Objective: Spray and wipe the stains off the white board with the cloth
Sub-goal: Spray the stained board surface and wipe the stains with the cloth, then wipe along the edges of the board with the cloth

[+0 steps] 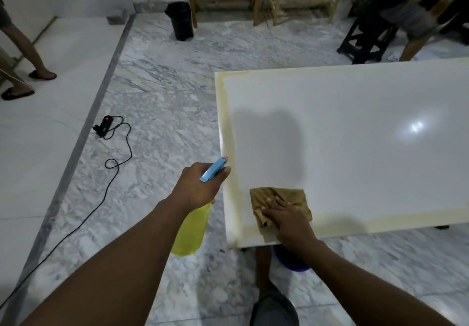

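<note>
The white board (355, 135) lies flat at the right, with yellowish stains along its left, far and near edges. My left hand (200, 186) grips a spray bottle (193, 229) with a yellow body and a blue head, held just off the board's left edge, nozzle aimed toward the board. My right hand (284, 216) presses flat on a brown cloth (284, 199) at the board's near-left corner, fingers spread over it.
A black power cable with an adapter (104, 125) snakes over the marble floor at the left. A black bin (180, 20) stands at the back. Two people's legs show at the far left and the back right, by a black stool (365, 41). A blue bucket (291, 259) sits under the board.
</note>
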Tool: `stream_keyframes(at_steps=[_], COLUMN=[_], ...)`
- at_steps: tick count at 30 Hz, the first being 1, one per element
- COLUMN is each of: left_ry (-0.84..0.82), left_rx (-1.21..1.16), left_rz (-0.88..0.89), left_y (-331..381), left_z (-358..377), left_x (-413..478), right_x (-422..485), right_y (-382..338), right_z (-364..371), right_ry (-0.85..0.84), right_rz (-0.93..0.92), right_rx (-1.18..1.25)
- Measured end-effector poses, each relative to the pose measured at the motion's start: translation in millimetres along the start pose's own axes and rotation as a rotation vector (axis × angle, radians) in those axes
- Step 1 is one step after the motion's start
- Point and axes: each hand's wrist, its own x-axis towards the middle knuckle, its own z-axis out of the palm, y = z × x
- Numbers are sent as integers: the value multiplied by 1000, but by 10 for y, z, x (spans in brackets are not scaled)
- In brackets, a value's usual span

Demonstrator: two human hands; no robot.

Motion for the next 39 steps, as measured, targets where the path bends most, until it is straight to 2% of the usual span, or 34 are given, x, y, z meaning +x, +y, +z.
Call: stream_keyframes(at_steps=[4,6,8,11,14,16,21,27,33,39], left_ry=[0,4,16,43,46,48,33,-23,-133,-243], left_rx=[6,6,20,3,24,5,4,60,218,360], left_rz=[-4,-18,-21,-38,-47,-34,14,40,50,138], left_y=[-30,-12,30,110,254,380,591,673,542,485], left_z=[-49,-106,-174,-273,-367,-420,-477,-516,-656,-879], left_x=[-149,-124,-42,157,437,617,1019,1329,1722,2237], right_x=[-114,-42,87,355,581,650,895,1230,1821,2360], right_y=[-63,-29,4,41,150,224,253,-4,-314,-585], right_z=[-232,-431,-671,-1219,-1785,-2004,-1903,-1607,-2013,-2149], right_ry=[-163,-187,-179,-100,-111,-116,-38,49,79,196], right_rz=[71,91,108,218,445,482,617,679,632,622], right_rx=[-82,-96,23,437,1058,1398,1741,1836,1667,1606])
